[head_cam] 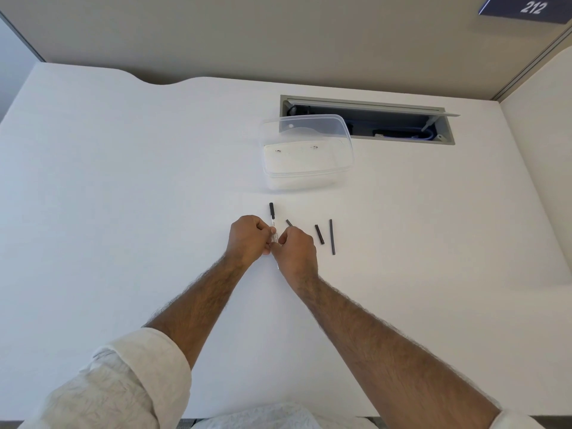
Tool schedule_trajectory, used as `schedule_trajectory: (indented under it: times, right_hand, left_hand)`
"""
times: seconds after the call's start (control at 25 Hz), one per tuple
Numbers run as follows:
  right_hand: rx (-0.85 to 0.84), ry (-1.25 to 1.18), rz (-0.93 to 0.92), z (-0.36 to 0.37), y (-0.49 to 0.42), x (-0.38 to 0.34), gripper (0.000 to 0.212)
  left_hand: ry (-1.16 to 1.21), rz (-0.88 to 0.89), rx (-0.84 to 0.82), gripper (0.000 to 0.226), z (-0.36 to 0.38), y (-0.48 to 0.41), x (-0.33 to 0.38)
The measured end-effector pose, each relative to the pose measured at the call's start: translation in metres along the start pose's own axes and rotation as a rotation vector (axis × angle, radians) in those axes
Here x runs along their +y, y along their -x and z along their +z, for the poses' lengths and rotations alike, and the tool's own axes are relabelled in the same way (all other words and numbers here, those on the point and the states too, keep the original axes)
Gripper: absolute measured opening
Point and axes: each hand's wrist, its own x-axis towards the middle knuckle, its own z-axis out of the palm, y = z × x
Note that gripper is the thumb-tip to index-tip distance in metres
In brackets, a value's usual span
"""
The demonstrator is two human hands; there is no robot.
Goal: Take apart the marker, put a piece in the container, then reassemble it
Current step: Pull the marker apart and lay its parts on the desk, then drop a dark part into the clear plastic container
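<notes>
Both hands, left (247, 239) and right (297, 250), knuckles up, pinching marker (273, 222) over table (123, 181).

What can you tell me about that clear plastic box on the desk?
The container is a shallow, rounded-corner tub of see-through plastic, sitting flat on the white desk beyond both hands. Its matching clear lid leans tilted at the far rim, leaving it open. A few tiny dark specks show inside; nothing else touches it.
</notes>
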Motion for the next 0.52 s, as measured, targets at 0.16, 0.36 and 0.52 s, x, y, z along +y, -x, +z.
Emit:
schedule_trajectory:
  times: [0.16,0.36,0.52]
  right_hand:
    - [0.004,0.022,-0.015,-0.001,-0.004,-0.001,0.017]
    - [0.009,0.007,-0.038,-0.004,-0.003,0.006,0.015]
    - [0.137,0.133,-0.1,-0.014,-0.007,0.015,0.013]
  left_hand:
    - [-0.125,0.085,-0.001,0.019,0.0,-0.003,0.004]
    - [-0.588,0.275,0.208,0.026,-0.012,-0.008,-0.008]
    - [-0.676,0.513,0.359,0.026,-0.021,-0.021,-0.033]
